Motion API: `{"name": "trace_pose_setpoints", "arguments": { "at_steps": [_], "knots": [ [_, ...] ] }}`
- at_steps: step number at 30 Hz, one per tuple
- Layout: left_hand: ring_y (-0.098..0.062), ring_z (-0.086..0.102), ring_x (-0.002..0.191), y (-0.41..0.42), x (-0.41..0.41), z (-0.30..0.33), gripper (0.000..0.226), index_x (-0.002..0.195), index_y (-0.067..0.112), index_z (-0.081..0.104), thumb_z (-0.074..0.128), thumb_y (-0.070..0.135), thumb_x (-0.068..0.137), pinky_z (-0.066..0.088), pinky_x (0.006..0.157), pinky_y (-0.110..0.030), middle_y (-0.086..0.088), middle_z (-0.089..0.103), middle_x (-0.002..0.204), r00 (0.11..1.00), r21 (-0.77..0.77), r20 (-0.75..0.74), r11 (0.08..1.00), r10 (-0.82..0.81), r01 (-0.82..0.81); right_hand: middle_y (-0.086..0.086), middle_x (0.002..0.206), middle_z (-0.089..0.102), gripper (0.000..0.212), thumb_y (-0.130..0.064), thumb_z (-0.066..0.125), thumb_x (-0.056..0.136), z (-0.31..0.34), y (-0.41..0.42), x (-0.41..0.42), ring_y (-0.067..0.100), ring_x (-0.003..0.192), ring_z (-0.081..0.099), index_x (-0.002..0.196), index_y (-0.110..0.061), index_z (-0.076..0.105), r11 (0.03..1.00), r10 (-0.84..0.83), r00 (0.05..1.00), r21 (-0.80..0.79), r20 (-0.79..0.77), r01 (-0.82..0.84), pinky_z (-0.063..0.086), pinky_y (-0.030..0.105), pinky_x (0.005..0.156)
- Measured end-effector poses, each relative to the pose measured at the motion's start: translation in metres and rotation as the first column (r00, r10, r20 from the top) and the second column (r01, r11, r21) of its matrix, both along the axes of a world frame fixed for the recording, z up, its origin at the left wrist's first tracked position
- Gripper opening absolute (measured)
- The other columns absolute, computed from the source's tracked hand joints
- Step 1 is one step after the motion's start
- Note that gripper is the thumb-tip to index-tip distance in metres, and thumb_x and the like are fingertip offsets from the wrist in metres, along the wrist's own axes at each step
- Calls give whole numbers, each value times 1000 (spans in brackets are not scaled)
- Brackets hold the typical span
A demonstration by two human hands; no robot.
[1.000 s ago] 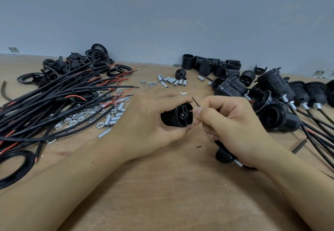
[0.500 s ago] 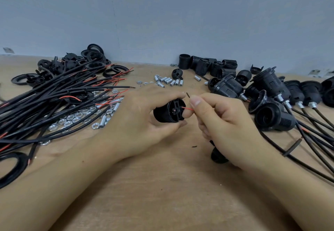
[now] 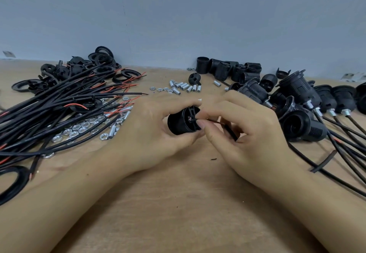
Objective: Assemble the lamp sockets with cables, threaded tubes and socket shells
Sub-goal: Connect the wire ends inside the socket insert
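My left hand (image 3: 150, 131) grips a black socket body (image 3: 181, 121) on its side at the table's middle, its terminal end facing right. My right hand (image 3: 243, 131) pinches a thin black cable (image 3: 227, 126) between thumb and fingertips, and the wire's bare tip touches the socket's terminal end. A bundle of black cables with red wire ends (image 3: 59, 106) lies at the left. Silver threaded tubes (image 3: 184, 88) lie in a small heap behind the hands. Loose black socket shells (image 3: 233, 70) stand at the back.
Assembled sockets with cables (image 3: 303, 125) lie at the right, their cables running toward the right edge. Silver nuts (image 3: 79, 129) are scattered under the cable bundle. Black rings and caps (image 3: 83, 68) are piled at the back left. A grey wall rises behind the wooden table (image 3: 178, 203).
My right hand has lowered and brought the wire end from just beside the socket onto its terminal end. The red wire seen half a second ago is now hidden by my fingers.
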State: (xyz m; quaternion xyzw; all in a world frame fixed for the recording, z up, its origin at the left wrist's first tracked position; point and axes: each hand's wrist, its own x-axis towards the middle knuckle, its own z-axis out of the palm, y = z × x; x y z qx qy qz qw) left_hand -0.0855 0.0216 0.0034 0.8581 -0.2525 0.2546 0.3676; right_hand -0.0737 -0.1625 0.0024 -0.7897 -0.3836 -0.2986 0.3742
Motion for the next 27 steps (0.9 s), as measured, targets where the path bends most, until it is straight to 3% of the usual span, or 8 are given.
{"name": "trace_pose_setpoints", "arguments": {
  "at_steps": [4, 11, 17, 21, 27],
  "knots": [
    [-10, 69, 95, 0, 0, 0, 42, 113, 10, 73, 86, 20, 75, 51, 89, -35, 3, 75, 102, 1000, 6, -16, 1000, 14, -14, 0, 87, 58, 4, -2, 71, 87, -3, -3, 3, -2, 70, 45, 86, -6, 73, 999, -34, 999, -34, 36, 35, 33, 11, 66],
    [-4, 68, 100, 0, -2, 2, 43, 115, 14, 73, 86, 21, 74, 51, 93, -28, 8, 75, 105, 998, -42, -57, 999, -9, 6, 4, 89, 64, 12, 7, 67, 87, -2, -3, 4, 0, 76, 49, 90, -3, 73, 999, -5, 996, -33, 89, 8, 36, 8, 71],
    [-4, 68, 102, 0, -2, 1, 45, 115, 15, 73, 87, 20, 73, 51, 93, -31, 8, 74, 106, 998, -32, -52, 999, 18, -20, 7, 89, 66, 12, 4, 67, 89, -2, -4, 7, 12, 76, 59, 92, -3, 76, 998, 10, 989, -67, 148, 0, 43, 14, 69],
    [-7, 69, 95, 1, -2, 1, 40, 111, 15, 75, 87, 19, 74, 51, 87, -28, 8, 76, 100, 999, 2, -49, 1000, -8, 8, 7, 89, 65, 12, 5, 66, 88, -3, -3, 8, 24, 68, 61, 90, -3, 75, 993, -4, 989, -118, 146, 22, 47, 33, 60],
    [-15, 69, 89, 3, 1, 0, 32, 106, 15, 76, 83, 12, 75, 50, 81, -35, 5, 76, 95, 993, 28, -72, 994, -99, 101, 7, 87, 63, 11, 2, 65, 88, -3, -3, 7, 22, 64, 55, 89, -3, 75, 986, 11, 991, -168, 131, 11, 45, 32, 56]
  ]
}}
